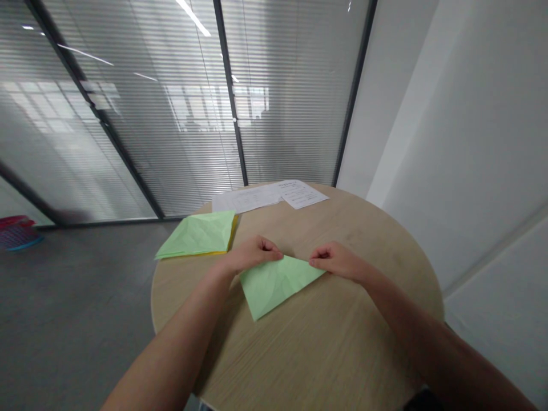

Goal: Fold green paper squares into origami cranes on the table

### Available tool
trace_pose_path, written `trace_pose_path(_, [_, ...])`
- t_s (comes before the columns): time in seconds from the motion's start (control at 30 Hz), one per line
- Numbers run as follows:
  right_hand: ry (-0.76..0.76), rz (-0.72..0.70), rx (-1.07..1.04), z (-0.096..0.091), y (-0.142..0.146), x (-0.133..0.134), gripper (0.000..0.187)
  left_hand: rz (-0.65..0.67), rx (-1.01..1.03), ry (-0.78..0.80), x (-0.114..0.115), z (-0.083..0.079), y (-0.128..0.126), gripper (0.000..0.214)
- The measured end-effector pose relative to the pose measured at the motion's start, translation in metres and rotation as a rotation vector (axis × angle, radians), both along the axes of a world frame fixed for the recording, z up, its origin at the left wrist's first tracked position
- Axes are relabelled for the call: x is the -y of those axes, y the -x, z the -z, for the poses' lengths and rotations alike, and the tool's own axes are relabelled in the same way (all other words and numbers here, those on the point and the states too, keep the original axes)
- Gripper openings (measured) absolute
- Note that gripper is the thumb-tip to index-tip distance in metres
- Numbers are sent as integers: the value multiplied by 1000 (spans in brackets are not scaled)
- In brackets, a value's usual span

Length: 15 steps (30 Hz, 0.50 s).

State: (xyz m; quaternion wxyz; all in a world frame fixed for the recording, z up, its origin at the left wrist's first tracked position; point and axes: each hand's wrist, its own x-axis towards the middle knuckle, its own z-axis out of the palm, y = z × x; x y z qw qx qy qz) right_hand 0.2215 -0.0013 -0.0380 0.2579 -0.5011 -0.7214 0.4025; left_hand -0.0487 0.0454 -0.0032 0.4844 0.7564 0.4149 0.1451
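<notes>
A folded sheet of light green paper (278, 283) lies in front of me on the round wooden table, with crease lines across it. Along its far edge, my left hand (256, 252) pinches the paper between thumb and fingers near the upper left. My right hand (334, 260) is closed on the same far edge, toward the paper's right corner. Parts of the edge are hidden under both hands.
To the left, a stack of creased green paper (199, 233) with yellow showing beneath lies at the rim of the table (334, 342). Printed white sheets (302, 194) lie at the back. Beyond are a glass partition with blinds, a white wall, and a red and blue basket (19, 233) on the floor.
</notes>
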Motion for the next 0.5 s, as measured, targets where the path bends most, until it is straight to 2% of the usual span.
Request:
trace_pose_path(0.33, [19, -25, 153, -13, -20, -1, 15, -6, 31, 30, -4, 3, 5, 31])
trace_pose_path(0.43, [15, -43, 208, -11, -29, -3, 13, -42, 17, 60, -5, 7, 4, 30])
trace_pose_path(0.5, [-24, 6, 254, -7, -32, -7, 14, -64, -19, 43, -7, 11, 2, 29])
